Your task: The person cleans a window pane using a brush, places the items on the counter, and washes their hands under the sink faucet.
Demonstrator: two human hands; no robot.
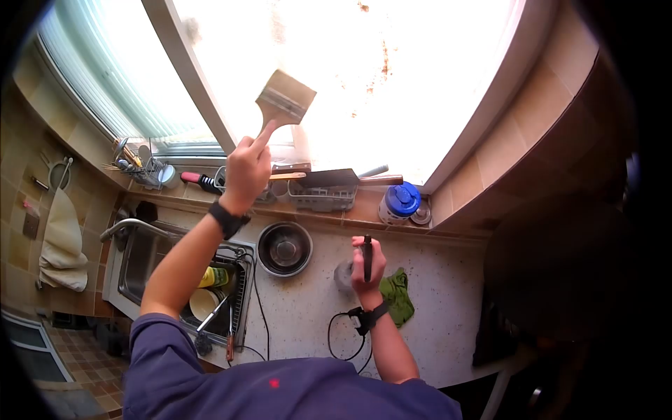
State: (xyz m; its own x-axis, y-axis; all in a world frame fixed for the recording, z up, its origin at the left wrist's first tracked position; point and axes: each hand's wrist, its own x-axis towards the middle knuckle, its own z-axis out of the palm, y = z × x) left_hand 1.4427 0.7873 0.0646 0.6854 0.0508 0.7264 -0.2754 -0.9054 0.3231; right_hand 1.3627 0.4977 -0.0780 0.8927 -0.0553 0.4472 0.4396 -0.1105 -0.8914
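My left hand point(246, 168) is raised in front of the window, closed on the handle of a wide flat brush point(285, 96). One finger lies along the brush, whose pale broad end points up at the glass. Lower down, over the counter, my right hand point(369, 269) is wrapped round what looks like a spray bottle with a black top point(367, 257). A greyish see-through part point(343, 277) shows beside the fingers. A green cloth point(397, 297) lies on the counter just right of that hand.
A steel bowl point(284, 249) stands on the counter beside the sink point(143, 262), which holds dishes and a yellow bottle. Along the sill are a cleaver point(329, 178), a rack point(323, 199) and a blue-lidded tub point(400, 203). Cables run from my right wrist and past the sink.
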